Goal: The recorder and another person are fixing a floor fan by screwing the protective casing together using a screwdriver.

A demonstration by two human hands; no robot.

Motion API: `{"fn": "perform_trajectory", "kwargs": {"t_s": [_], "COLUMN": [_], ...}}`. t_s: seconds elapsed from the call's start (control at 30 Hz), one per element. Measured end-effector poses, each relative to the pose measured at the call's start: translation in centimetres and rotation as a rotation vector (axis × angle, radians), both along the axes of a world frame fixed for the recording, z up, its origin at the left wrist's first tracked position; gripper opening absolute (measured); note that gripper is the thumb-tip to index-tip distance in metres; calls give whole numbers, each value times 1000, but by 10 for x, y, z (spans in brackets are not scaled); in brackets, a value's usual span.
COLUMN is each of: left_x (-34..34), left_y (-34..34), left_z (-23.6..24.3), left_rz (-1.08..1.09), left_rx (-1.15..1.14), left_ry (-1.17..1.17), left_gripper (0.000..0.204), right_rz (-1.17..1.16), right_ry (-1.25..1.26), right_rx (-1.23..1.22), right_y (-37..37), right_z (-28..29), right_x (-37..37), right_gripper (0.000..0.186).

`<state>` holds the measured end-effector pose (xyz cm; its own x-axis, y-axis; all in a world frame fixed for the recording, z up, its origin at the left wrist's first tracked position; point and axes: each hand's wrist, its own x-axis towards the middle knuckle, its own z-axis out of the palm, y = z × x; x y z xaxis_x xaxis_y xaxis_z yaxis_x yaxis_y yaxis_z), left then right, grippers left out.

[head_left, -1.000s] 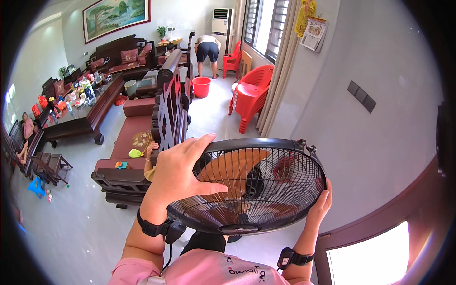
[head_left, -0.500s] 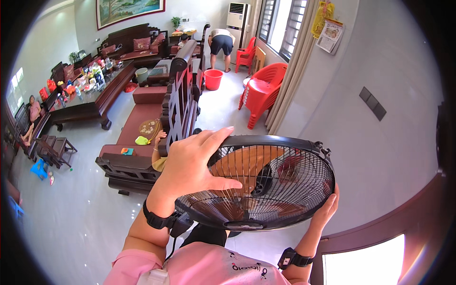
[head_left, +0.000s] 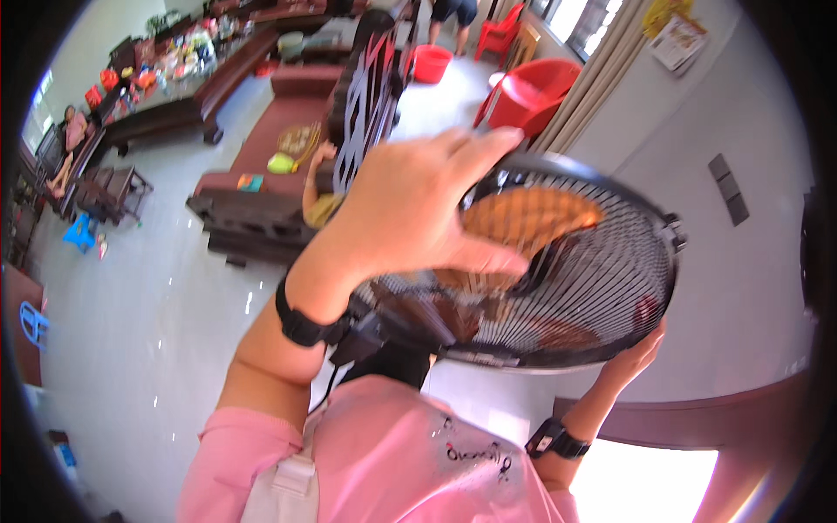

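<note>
A round electric fan (head_left: 610, 279) with a black wire guard and orange-brown blades is held up in front of my chest, tilted. My left hand (head_left: 405, 205) grips its upper left side, fingers over the black rim and thumb across the wires. At the fan's lower right edge, my right hand (head_left: 632, 359) holds the rim from outside; part of its fingers is hidden behind the guard. Dark straps with small devices circle both my wrists.
A wooden sofa (head_left: 288, 139) with brown cushions stands ahead, another person's arm (head_left: 316, 187) beside it. Red plastic chairs (head_left: 532, 91) and a red bucket (head_left: 432, 63) are farther back. The grey wall (head_left: 697, 279) runs along my right; a low stool (head_left: 80, 231) stands far left.
The fan and both hands have shifted right and upward in view, and the fan leans more, its right side lower. The room has moved up in the picture. Both hands keep hold.
</note>
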<state>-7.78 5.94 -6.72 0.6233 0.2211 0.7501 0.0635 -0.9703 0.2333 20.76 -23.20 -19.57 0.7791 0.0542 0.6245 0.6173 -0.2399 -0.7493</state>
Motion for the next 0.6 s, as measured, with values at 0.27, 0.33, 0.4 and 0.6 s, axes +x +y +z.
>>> {"fn": "perform_trajectory", "kwargs": {"t_s": [0.27,0.33,0.4,0.6], "left_x": [12,12,10,7], "left_y": [6,5,4,0], "left_z": [-8,-9,-8,-5], "left_rz": [9,15,21,38], "left_rx": [96,92,95,66], "left_ry": [-126,-131,-133,-75], "left_gripper": [91,91,90,94], "right_rz": [-35,-24,-11,29], "right_ry": [121,105,91,166], "right_rx": [79,73,75,99], "right_y": [10,9,6,5], "right_z": [18,17,16,15], "right_x": [-13,-11,-9,-11], "right_gripper": [72,72,72,66]}}
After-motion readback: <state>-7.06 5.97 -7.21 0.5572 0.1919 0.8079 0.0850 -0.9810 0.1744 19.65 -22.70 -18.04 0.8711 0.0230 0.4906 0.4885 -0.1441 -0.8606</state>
